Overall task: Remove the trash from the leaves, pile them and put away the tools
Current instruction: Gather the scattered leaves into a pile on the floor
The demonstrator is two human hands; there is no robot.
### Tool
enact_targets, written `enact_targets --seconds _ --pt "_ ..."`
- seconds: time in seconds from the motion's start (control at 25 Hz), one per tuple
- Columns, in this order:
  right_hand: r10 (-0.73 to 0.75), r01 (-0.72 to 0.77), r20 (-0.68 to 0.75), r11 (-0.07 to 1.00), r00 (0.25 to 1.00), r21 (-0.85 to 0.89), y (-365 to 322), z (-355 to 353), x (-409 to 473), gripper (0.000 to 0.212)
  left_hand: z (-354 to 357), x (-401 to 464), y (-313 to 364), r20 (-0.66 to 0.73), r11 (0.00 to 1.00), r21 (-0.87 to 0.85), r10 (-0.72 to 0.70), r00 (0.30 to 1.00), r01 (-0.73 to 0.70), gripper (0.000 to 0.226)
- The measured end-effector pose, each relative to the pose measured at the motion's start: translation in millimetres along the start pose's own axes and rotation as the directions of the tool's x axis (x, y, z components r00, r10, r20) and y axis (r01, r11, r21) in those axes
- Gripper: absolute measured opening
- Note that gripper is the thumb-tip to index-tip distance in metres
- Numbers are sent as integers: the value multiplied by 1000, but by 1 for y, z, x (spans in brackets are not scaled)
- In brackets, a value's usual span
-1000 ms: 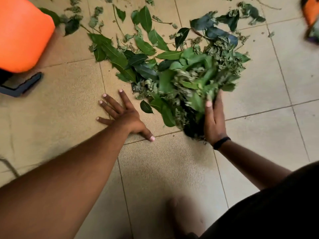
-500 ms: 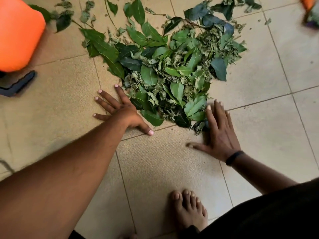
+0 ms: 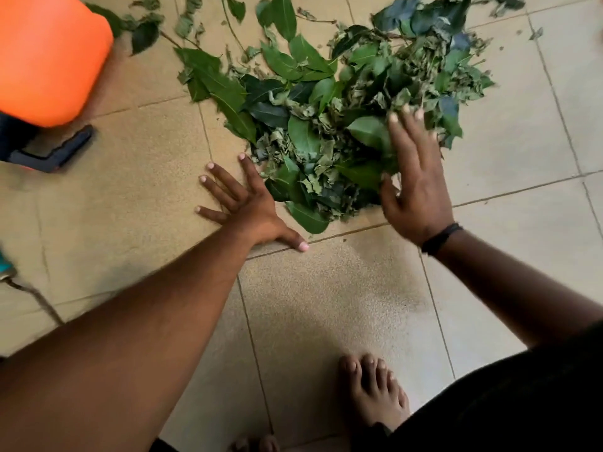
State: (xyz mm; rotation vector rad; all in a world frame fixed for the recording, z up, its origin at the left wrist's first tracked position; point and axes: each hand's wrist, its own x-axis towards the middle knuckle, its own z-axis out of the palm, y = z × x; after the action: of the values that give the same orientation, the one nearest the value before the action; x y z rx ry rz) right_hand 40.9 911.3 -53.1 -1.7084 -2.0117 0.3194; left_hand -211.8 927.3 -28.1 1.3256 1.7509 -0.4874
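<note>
A heap of green leaves point(image 3: 329, 125), large glossy ones mixed with small crumpled ones, lies on the beige tiled floor point(image 3: 326, 305) ahead of me. My left hand point(image 3: 243, 203) is flat on the tiles with fingers spread, its fingertips at the heap's left edge. My right hand point(image 3: 412, 177) is over the heap's right front side, fingers straight and blurred, palm against the leaves. Loose leaves point(image 3: 143, 31) are scattered toward the upper left.
An orange plastic object point(image 3: 49, 57) with a dark foot point(image 3: 52, 151) stands at the left. A teal item point(image 3: 6, 265) shows at the left edge. A bare foot point(image 3: 372, 389) is on the tiles below the hands.
My right hand dropped its handful onto the heap, lay flat on the floor, and has now moved up onto the leaves. My left hand stayed flat on the tiles.
</note>
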Motion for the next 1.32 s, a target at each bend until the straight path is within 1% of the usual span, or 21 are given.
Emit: enact_targets --seconds 0.08,0.12,0.16,0.2,0.24,0.28,0.32,0.48,0.56,0.64,0.68,0.72,0.8,0.84,0.88,0.96,1.04,1.12,1.2,1.28,1.32 --pt "-115 113 129 993 985 20 -20 14 -41 71 -1 1 -2 9 1000 0 3 1000 -3 186" --pt "-224 223 223 974 949 29 -24 19 -62 67 -2 2 -3 29 1000 19 8 1000 -9 185" --pt "-368 376 326 926 871 40 -26 24 -78 65 -3 3 -5 58 999 49 10 998 -13 184" --pt "-507 536 423 842 751 59 -26 30 -90 63 -4 3 -8 85 996 84 7 996 -14 183" --pt "-597 656 500 751 627 75 -24 35 -94 60 -6 3 -11 104 993 116 0 995 -12 183" --pt "-627 721 547 690 555 61 -23 42 -91 58 -6 2 -14 115 990 141 -1 993 -15 182" --pt "-609 736 564 677 557 3 -19 47 -78 57 -6 2 -17 117 987 156 8 993 -26 182" --pt "-382 518 417 805 825 -288 1 44 7 61 -4 -2 -24 75 983 172 56 996 -68 184" --pt "-348 419 269 862 898 -285 3 24 31 51 -3 -4 -26 40 984 158 78 996 -83 184" --pt "-381 391 89 892 920 -228 -12 17 21 32 -1 -5 -31 4 984 149 99 995 -98 185" --pt "-415 420 64 888 907 -187 -23 22 6 27 0 -5 -33 -11 984 145 103 995 -100 185" --pt "-484 496 112 858 868 -136 -35 30 -12 28 0 -4 -35 -23 984 147 103 994 -99 186" --pt "-621 685 391 728 679 -34 -55 49 -39 41 1 -5 -38 -45 982 166 99 994 -90 187" --pt "-632 748 510 663 583 -34 -57 59 -40 50 0 -6 -39 -57 980 178 97 994 -85 188" --pt "-607 770 565 632 560 -85 -54 65 -27 56 0 -7 -39 -63 979 185 96 993 -83 188" --pt "-461 666 548 698 698 -262 -42 69 19 61 1 -7 -40 -64 979 187 100 993 -86 189" --pt "-308 489 468 805 828 -334 -28 55 64 58 1 -8 -41 -65 978 188 109 992 -95 189" --pt "-291 406 336 844 896 -352 -28 39 75 51 2 -9 -42 -61 976 186 129 990 -116 189" --pt "-418 504 314 815 853 -286 -40 43 57 50 3 -7 -44 -67 976 174 141 988 -128 189" --pt "-550 678 466 717 694 -164 -68 59 36 55 4 -5 -48 -100 978 168 143 985 -124 190" --pt "-550 731 570 669 610 -137 -82 70 31 57 4 -5 -50 -118 978 170 140 983 -119 190"
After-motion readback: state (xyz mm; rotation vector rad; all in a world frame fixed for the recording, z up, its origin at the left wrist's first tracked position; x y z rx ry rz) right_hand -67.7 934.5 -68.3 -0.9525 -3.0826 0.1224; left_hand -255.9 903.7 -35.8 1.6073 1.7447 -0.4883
